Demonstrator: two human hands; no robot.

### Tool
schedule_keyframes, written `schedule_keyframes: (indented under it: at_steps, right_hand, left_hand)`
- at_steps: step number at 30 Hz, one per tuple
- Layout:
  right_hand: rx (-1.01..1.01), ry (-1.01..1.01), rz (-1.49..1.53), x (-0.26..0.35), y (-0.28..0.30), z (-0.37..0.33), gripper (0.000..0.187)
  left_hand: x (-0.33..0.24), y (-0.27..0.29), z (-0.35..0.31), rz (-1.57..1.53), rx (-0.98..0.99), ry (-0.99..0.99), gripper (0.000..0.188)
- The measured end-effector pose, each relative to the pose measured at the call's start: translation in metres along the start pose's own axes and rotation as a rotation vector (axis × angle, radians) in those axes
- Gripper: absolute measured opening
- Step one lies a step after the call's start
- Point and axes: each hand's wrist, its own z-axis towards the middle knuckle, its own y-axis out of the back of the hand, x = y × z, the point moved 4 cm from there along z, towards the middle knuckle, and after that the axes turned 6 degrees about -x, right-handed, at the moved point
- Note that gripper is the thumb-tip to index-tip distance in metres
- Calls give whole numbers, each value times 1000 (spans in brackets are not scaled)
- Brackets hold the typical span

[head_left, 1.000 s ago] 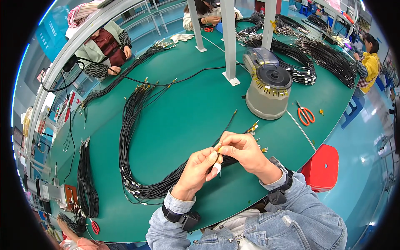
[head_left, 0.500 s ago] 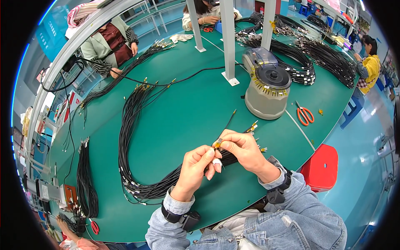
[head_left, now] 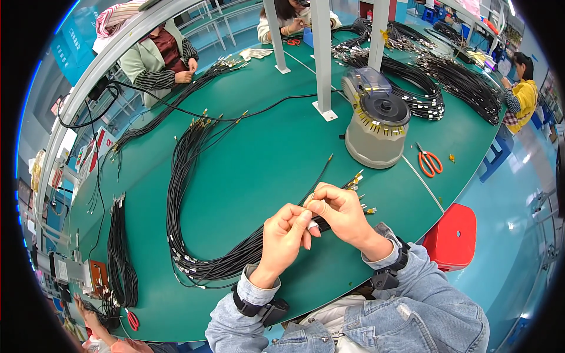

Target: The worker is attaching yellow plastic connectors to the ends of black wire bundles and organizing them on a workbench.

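My left hand (head_left: 285, 235) and my right hand (head_left: 342, 216) meet fingertip to fingertip over the near part of the table. Both are closed in a pinch on the end of a black cable, and the fingers mostly hide that end. A sliver of amber tape shows at the right fingertips. White material wraps one of my left fingers (head_left: 313, 226). Beneath my hands runs a long, curved bundle of black cables (head_left: 175, 194) with white labels and amber-taped ends. One loose cable (head_left: 321, 172) sticks out just beyond my fingers.
Beyond my right hand stands a round grey tape dispenser (head_left: 376, 138), with orange-handled scissors (head_left: 429, 163) beside it. Grey posts (head_left: 323, 65) rise from the green table (head_left: 265, 153). Another cable bundle (head_left: 122, 253) lies left. A red stool (head_left: 452, 238) stands right. Several people work around the table.
My fingertips have closed together, covering the amber-taped cable end that showed before. My left hand has shifted slightly up and right. The co-worker at far left has brought both hands together.
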Motion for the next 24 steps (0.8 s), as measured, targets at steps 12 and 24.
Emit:
schedule_keyframes:
  at_steps: [12, 24]
  right_hand:
    - [-85, 53, -198, 10, 12, -13, 13]
    - [-283, -126, -381, -1, 84, -38, 16]
  left_hand:
    - [27, -5, 3, 65, 77, 17, 14]
    - [20, -3, -14, 908, 36, -460, 41]
